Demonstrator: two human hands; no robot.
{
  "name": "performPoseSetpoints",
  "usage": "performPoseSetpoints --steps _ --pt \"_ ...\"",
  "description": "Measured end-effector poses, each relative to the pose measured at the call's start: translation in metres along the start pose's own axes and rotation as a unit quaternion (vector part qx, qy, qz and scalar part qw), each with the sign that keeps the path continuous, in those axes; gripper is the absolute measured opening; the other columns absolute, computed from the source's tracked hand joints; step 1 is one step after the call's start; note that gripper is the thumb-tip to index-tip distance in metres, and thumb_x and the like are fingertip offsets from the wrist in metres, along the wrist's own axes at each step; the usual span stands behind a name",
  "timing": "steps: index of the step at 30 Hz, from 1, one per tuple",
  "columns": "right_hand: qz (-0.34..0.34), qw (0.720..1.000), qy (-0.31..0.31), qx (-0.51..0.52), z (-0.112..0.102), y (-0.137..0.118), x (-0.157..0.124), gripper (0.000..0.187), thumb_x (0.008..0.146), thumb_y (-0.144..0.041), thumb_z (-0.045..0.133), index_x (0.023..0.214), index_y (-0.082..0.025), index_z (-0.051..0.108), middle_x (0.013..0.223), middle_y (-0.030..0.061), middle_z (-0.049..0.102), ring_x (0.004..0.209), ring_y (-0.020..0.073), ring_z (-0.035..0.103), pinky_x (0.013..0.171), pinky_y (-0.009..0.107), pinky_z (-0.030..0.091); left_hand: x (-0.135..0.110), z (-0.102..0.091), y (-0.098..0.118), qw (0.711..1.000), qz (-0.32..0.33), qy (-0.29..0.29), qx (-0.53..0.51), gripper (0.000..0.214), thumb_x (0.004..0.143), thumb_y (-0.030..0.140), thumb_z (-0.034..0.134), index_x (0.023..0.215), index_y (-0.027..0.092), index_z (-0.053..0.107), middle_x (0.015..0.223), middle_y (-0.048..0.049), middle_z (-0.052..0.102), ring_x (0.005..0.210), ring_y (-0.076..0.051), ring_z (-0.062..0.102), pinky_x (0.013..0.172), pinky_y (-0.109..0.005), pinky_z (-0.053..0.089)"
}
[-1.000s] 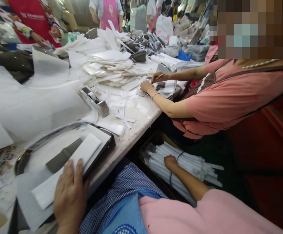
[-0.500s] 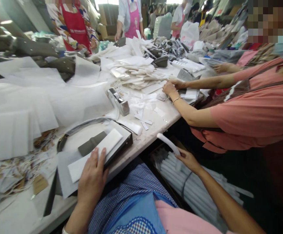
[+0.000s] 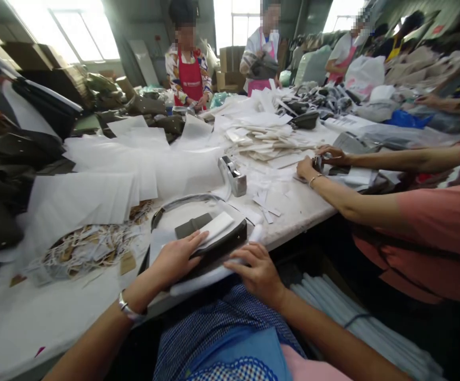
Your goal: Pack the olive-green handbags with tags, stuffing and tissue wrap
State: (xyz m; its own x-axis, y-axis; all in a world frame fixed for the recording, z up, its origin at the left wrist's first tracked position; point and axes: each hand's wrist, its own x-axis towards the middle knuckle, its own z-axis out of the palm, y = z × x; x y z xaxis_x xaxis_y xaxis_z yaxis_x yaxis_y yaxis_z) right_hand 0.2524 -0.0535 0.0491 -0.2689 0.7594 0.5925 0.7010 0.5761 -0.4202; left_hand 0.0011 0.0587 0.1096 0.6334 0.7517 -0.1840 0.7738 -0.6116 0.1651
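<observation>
My left hand (image 3: 176, 257) lies flat with fingers stretched on a white foam strip (image 3: 216, 227) that rests on a dark bag (image 3: 218, 247) at the table's near edge. A grey flap (image 3: 192, 224) shows beside the strip. My right hand (image 3: 257, 271) curls over a white foam tube (image 3: 202, 280), pressing it against the bag's front side. The bag's curved handle (image 3: 186, 201) arches behind it.
A tape dispenser (image 3: 233, 175) stands behind the bag. White tissue sheets (image 3: 107, 174) cover the table's left; paper tags (image 3: 83, 248) are heaped near them. A co-worker's hands (image 3: 317, 161) work at the right. More foam tubes (image 3: 365, 328) lie below the table.
My right hand lifted a foam tube from the bundle under the table and brought it up to the bag's front edge. The camera tilted upward; my left hand stayed on the bag.
</observation>
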Motion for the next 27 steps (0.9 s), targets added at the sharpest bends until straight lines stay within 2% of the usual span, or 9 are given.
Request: performPoseSetpoints --steps 3,6,10,13,15,17,21,25,27 --pt "-0.017 0.997 0.055 -0.046 0.037 -0.005 0.012 0.032 0.097 -0.015 0.055 0.116 -0.035 0.072 0.112 0.0007 0.069 0.104 0.0215 0.054 0.100 0.041 0.038 -0.001 0.003 0.000 1.000 0.005 0.019 -0.014 0.061 0.091 0.029 0.053 0.151 0.025 0.038 0.153 -0.0088 0.044 0.126 -0.029 0.059 0.103 -0.042 0.049" --pt "-0.004 0.995 0.069 -0.079 0.061 -0.006 0.021 0.029 0.095 -0.016 0.059 0.113 -0.035 0.073 0.104 0.0012 0.069 0.093 0.0209 0.055 0.085 0.036 0.042 -0.003 0.007 -0.002 0.999 0.011 0.036 -0.026 0.059 0.094 0.030 0.051 0.151 0.024 0.038 0.153 -0.0094 0.043 0.129 -0.028 0.056 0.104 -0.041 0.048" --pt "0.009 0.993 0.074 -0.088 0.078 -0.001 0.027 0.022 0.094 -0.016 0.061 0.106 -0.029 0.075 0.098 0.0039 0.069 0.086 0.0210 0.057 0.076 0.034 0.046 -0.007 0.009 -0.005 0.998 0.030 0.042 -0.040 0.062 0.093 0.036 0.053 0.152 0.024 0.036 0.154 -0.0096 0.042 0.133 -0.026 0.052 0.107 -0.039 0.045" --pt "0.008 0.994 0.093 -0.053 0.085 0.003 0.022 0.027 0.097 -0.013 0.053 0.107 -0.025 0.075 0.101 0.0062 0.070 0.089 0.0212 0.061 0.078 0.033 0.052 -0.009 0.016 0.000 0.998 0.016 0.053 -0.035 0.075 0.085 0.038 0.066 0.152 0.023 0.035 0.155 -0.0116 0.042 0.133 -0.028 0.052 0.107 -0.039 0.046" --pt "0.010 0.995 0.096 -0.009 0.085 0.006 0.016 0.031 0.099 -0.012 0.048 0.113 -0.023 0.073 0.107 0.0069 0.071 0.094 0.0205 0.064 0.082 0.032 0.055 -0.010 0.027 0.006 0.996 -0.003 0.085 -0.016 0.078 0.082 0.032 0.070 0.152 0.020 0.035 0.155 -0.0145 0.041 0.132 -0.029 0.053 0.105 -0.039 0.049" --pt "0.002 0.996 0.086 0.031 0.078 0.009 0.011 0.035 0.099 -0.010 0.044 0.120 -0.023 0.070 0.112 0.0067 0.071 0.099 0.0185 0.065 0.086 0.031 0.056 -0.010 0.043 0.011 0.991 -0.018 0.134 0.008 0.070 0.086 0.024 0.065 0.151 0.018 0.037 0.154 -0.0162 0.041 0.133 -0.029 0.052 0.105 -0.039 0.048" --pt "-0.054 0.997 0.058 0.010 0.041 0.016 0.023 0.039 0.098 -0.008 0.047 0.129 -0.026 0.063 0.121 0.0037 0.070 0.116 0.0168 0.062 0.106 0.037 0.046 -0.011 0.071 0.014 0.973 -0.008 0.225 0.051 0.061 0.091 0.014 0.052 0.150 0.021 0.039 0.153 -0.0144 0.043 0.132 -0.028 0.052 0.107 -0.041 0.047" --pt "-0.102 0.989 -0.037 -0.102 0.020 0.033 0.056 0.040 0.098 -0.021 0.057 0.137 -0.026 0.056 0.144 0.0044 0.056 0.141 0.0221 0.040 0.121 0.047 0.026 -0.010 0.091 0.004 0.954 0.021 0.293 0.060 0.084 0.085 0.001 0.042 0.158 0.033 0.014 0.156 -0.0095 0.041 0.131 -0.026 0.054 0.106 -0.042 0.049" --pt "-0.135 0.980 -0.072 -0.131 0.027 0.052 0.066 0.034 0.096 -0.026 0.061 0.130 -0.029 0.060 0.143 0.0013 0.056 0.140 0.0202 0.042 0.121 0.045 0.026 -0.001 0.102 -0.004 0.944 0.059 0.322 0.034 0.092 0.082 0.002 0.045 0.157 0.038 0.005 0.153 -0.0088 0.045 0.125 -0.028 0.059 0.101 -0.043 0.053"
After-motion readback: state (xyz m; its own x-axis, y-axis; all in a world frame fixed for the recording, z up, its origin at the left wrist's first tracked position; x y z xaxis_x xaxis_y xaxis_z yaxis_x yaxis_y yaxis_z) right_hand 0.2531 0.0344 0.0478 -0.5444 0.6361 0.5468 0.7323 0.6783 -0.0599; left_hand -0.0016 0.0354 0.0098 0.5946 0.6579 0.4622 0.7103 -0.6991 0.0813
